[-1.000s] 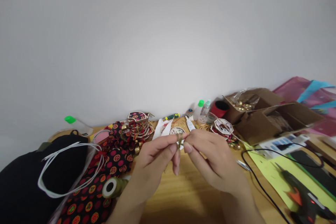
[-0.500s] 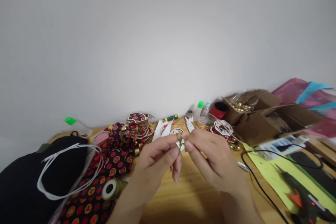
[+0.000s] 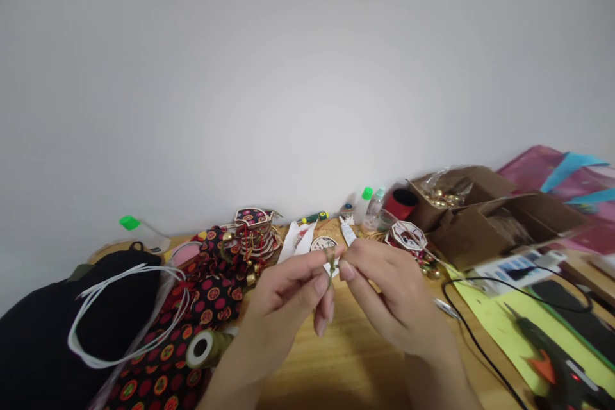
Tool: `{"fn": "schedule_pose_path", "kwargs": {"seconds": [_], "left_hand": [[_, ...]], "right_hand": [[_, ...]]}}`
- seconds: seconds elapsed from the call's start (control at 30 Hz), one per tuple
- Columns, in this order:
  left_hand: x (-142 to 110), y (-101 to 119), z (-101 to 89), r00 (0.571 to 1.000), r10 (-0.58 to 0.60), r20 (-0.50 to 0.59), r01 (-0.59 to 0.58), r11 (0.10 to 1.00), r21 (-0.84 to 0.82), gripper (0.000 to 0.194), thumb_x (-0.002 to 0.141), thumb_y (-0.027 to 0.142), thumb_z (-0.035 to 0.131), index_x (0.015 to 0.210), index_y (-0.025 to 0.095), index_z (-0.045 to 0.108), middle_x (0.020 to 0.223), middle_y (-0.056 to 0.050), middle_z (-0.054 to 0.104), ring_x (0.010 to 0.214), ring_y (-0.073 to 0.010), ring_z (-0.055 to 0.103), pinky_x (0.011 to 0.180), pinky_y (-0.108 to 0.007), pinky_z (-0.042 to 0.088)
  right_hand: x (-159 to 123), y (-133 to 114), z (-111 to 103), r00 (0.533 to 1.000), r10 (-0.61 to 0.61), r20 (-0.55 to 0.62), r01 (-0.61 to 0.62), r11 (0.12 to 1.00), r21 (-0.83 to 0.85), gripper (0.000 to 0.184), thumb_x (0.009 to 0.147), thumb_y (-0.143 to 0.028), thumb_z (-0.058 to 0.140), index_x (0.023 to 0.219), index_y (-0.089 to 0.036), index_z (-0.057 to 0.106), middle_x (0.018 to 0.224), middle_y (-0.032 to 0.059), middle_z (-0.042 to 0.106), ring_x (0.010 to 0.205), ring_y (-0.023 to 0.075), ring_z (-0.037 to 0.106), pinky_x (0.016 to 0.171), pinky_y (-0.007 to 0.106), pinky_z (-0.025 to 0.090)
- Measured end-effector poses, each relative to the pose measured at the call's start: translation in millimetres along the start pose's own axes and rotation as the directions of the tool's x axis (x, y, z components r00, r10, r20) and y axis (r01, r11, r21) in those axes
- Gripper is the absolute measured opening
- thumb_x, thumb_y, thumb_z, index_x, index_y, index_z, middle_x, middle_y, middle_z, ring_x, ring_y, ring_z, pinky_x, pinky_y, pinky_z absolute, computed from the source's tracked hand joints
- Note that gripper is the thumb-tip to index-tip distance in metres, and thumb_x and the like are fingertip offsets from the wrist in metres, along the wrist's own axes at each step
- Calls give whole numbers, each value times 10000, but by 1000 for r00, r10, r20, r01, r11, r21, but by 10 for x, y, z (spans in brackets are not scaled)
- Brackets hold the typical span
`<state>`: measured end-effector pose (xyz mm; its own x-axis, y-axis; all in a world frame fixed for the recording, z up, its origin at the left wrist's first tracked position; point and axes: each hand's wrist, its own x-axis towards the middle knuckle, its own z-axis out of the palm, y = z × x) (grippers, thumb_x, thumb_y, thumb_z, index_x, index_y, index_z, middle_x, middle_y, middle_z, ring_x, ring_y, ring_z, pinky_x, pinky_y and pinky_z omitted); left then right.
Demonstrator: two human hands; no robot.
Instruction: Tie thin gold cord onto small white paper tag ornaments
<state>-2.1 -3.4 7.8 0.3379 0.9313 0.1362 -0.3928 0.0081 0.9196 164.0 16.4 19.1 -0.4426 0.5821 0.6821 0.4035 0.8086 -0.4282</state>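
Above the middle of the wooden table [image 3: 346, 359], both hands meet fingertip to fingertip. Thin olive-green cord [image 3: 330, 262] loops round the index finger of my left hand [image 3: 293, 295], which pinches it with the thumb. The fingers of my right hand [image 3: 389, 288] are closed in a pinch on the cord beside that loop; the exact grip point is partly hidden. A spool of olive thread [image 3: 202, 349] lies on its side by my left wrist. Behind the hands are a round printed disc [image 3: 324, 243] and white paper [image 3: 295, 240].
Patterned dark fabric [image 3: 168, 346] and a coil of white cable [image 3: 79, 327] lie left. At right are a glue gun [image 3: 552, 352] with its black cord, yellow paper [image 3: 485, 327], a power strip [image 3: 514, 266] and cardboard boxes [image 3: 461, 237]. Green-capped bottles [image 3: 364, 208] stand against the wall.
Both hands keep nearly the same place and pinch. The cord loop at the left index finger looks narrower and more bunched than before.
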Motion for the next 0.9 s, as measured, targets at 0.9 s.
{"fn": "schedule_pose_path", "kwargs": {"seconds": [0.9], "left_hand": [[-24,4,33,999,24,-34,-21,997,78,379,841,287,664,1202,170,683,539,-2,606,401,-62,495,422,-164,428]], "right_hand": [[-16,-63,66,999,18,-33,-20,998,-57,224,915,-95,431,726,-166,529,621,17,514,569,145,461,537,275,353]]}}
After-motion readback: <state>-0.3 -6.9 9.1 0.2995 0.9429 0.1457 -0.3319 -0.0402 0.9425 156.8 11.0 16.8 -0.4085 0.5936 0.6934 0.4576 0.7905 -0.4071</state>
